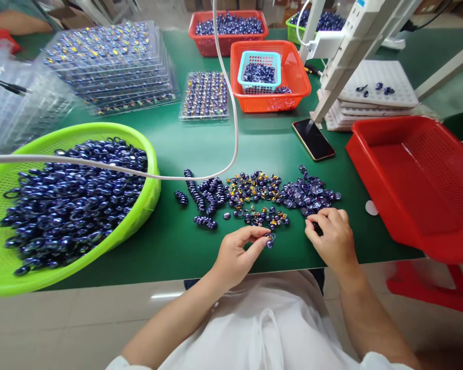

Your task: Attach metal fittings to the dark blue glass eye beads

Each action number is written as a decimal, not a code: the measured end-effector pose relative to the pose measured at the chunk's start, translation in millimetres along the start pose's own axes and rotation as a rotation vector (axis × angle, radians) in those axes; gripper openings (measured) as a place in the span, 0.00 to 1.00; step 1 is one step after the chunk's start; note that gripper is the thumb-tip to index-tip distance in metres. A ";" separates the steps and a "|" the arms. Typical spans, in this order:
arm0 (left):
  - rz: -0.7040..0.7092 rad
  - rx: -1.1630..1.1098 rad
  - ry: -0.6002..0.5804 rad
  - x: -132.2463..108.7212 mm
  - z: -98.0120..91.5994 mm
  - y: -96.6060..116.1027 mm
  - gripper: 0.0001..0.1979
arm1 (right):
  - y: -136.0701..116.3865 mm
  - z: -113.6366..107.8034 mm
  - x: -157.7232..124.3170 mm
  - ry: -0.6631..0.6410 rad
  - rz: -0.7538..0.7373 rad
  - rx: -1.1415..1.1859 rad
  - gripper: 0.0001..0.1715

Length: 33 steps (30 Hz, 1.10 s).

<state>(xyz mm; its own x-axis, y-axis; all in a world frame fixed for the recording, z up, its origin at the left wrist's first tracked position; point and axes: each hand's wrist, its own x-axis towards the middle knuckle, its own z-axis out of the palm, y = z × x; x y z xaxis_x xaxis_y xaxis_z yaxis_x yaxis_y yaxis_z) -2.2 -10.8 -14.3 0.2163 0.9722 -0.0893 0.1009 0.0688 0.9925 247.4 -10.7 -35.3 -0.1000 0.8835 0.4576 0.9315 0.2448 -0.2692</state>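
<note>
My left hand (239, 252) pinches a small dark blue part (270, 239) just above the green mat (177, 246). My right hand (332, 234) has curled fingers picking at the near edge of a loose pile of blue shell parts (308, 192). Between the hands lie small parts with yellow and orange bits (254, 187). Stacked rows of blue parts (202, 198) lie to the left of them.
A lime green basket (7, 174) full of blue parts sits left, with a white cable (233, 103) across it. A red tray (420, 174) stands right, a phone (314, 140) behind. Clear blister trays (111, 67), orange baskets (270, 97) and white trays (378, 87) fill the back.
</note>
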 end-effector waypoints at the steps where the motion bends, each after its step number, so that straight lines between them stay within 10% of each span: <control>1: -0.032 -0.046 0.018 0.3 -0.5 0.1 0.09 | -4.5 -1.9 0.6 0.006 0.017 0.084 0.03; 9: -0.212 -0.378 0.073 7.9 2.5 4.3 0.14 | -65.4 -11.4 0.9 -0.321 0.200 0.903 0.07; 17: -0.211 -0.419 0.169 -0.8 -0.1 5.7 0.13 | -92.6 11.2 -3.3 -0.134 0.228 0.887 0.08; 33: 0.082 -0.160 0.217 -7.7 -9.5 4.5 0.08 | -94.9 9.5 7.2 -0.244 0.287 1.078 0.08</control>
<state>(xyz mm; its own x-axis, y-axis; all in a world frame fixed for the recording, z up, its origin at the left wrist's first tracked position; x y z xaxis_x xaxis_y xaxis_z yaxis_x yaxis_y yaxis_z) -12.7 -15.8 -8.3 0.0028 1.0000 -0.0054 -0.0663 0.0055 0.9978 154.9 -23.8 -14.5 -0.1070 0.9874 0.1170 0.1578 0.1330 -0.9785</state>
